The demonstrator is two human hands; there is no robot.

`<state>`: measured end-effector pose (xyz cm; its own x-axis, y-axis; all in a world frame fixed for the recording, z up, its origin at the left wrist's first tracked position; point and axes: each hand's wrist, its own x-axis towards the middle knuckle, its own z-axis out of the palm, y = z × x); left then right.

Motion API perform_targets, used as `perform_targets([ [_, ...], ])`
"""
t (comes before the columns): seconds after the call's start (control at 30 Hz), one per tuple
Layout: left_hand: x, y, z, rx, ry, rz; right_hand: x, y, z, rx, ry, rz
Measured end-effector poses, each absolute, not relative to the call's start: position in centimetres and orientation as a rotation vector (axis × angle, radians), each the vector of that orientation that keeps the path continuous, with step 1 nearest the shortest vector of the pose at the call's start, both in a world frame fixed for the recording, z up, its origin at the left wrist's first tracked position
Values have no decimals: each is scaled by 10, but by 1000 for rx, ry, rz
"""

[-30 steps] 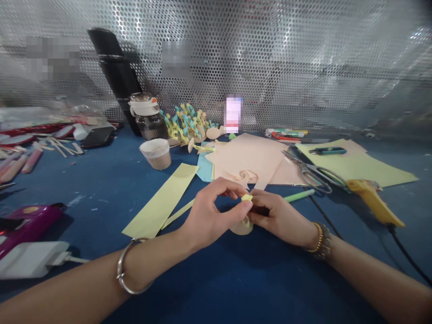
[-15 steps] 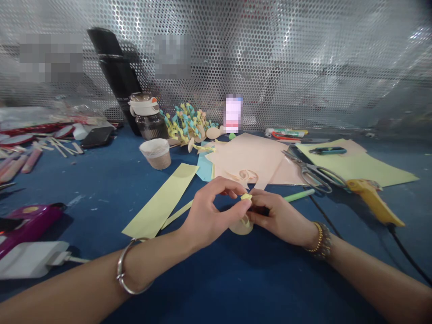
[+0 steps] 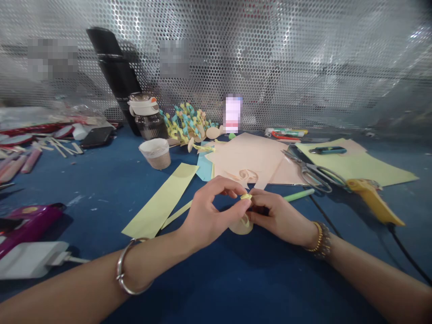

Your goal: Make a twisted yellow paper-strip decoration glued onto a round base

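Note:
Close together over the blue table, my left hand [image 3: 216, 209] and my right hand [image 3: 278, 213] meet around a small piece of folded yellow paper [image 3: 246, 196]. Thumb and fingers of the left hand pinch it. The right fingertips close on the same yellow paper piece from the other side, though their exact grip is partly hidden. Just beneath the fingers is a pale round paper disc [image 3: 241, 227] with a curled strip over it. Left of my left hand, a narrow yellow strip [image 3: 178, 213] lies beside a wide yellow paper strip [image 3: 162, 198].
Behind my hands lie peach paper sheets [image 3: 251, 157], scissors [image 3: 312, 173] and a yellow glue gun [image 3: 374, 200]. A paper cup [image 3: 155, 154], a bottle [image 3: 146, 117] and curled paper pieces [image 3: 187, 121] stand farther back. A white adapter [image 3: 33, 260] is at left.

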<state>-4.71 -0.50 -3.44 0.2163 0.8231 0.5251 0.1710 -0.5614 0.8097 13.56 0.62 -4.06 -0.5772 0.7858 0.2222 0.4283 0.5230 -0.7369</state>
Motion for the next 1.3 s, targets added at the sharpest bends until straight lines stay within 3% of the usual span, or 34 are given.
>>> perform_targets([
  [0.67, -48, 8, -36, 1539, 1006, 1341, 139, 9, -37, -1122, -2193, 825],
  [1.3, -48, 11, -42, 1625, 1057, 1206, 139, 11, -40, -1147, -2188, 831],
])
